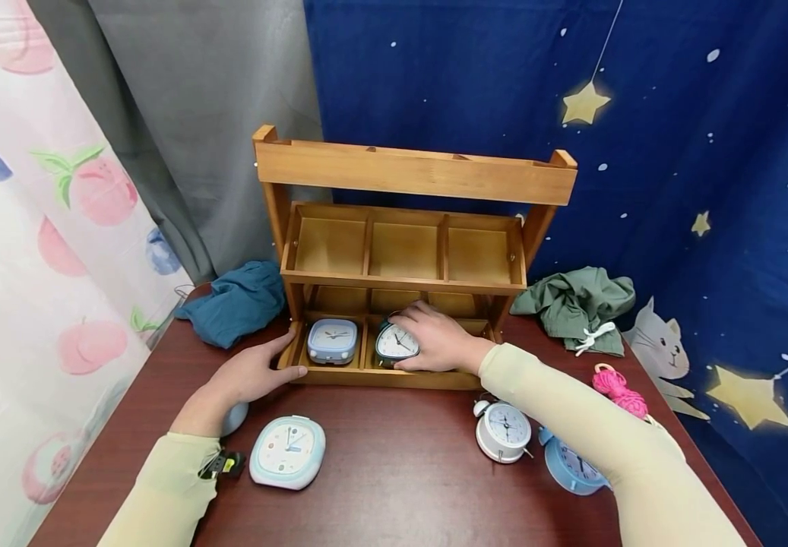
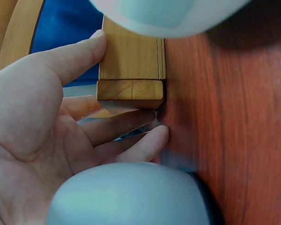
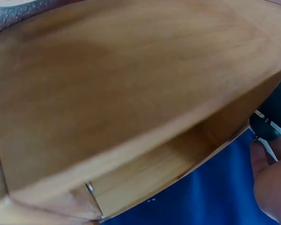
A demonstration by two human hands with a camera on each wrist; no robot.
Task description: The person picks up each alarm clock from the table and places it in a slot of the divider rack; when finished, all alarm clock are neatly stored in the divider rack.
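A dark green alarm clock (image 1: 397, 342) with a white dial sits in the bottom tier's middle compartment of a wooden rack (image 1: 414, 175). My right hand (image 1: 435, 338) grips its right side and top, hiding part of it. In the right wrist view, fingers (image 3: 276, 183) hold the clock's green body (image 3: 278, 105) at the edge. My left hand (image 1: 250, 372) holds the rack's front left corner, its thumb and fingers on either side of the wooden end (image 2: 131, 89). In the left compartment stands a blue square clock (image 1: 332, 340).
On the table lie a pale blue clock (image 1: 289, 452), a white twin-bell clock (image 1: 503, 431) and a blue clock (image 1: 571, 463) partly under my right arm. A rounded grey-white object (image 2: 131, 192) is below my left wrist. Teal cloth (image 1: 236, 304) and green cloth (image 1: 574, 304) flank the rack.
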